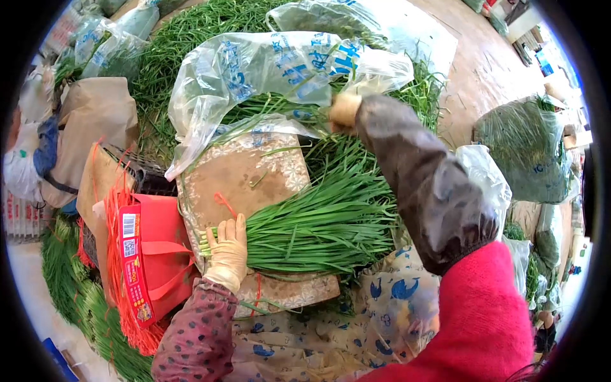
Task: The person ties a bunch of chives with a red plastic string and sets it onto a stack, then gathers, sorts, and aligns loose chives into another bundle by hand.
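Note:
My left hand point(228, 258), in a pale glove, lies across the white stem ends of a bunch of garlic chives point(318, 223) and holds them down on a worn stool-like board point(248, 172). The green leaves fan out to the right. A red tie point(224, 204) lies on the board just above that hand, partly under the bunch. My right hand point(345, 113), also gloved, is at the edge of a clear plastic bag point(267, 67) with blue print, over the loose greens. It is blurred and its fingers are mostly hidden, so its grip cannot be made out.
A red bag point(162, 232) with many red ties point(118, 242) stands left of the board. Tied green bunches point(105, 318) lie at lower left. Loose greens point(210, 22) are heaped behind. A filled plastic bag point(525, 149) stands at right. Printed sheeting point(344, 337) lies in front.

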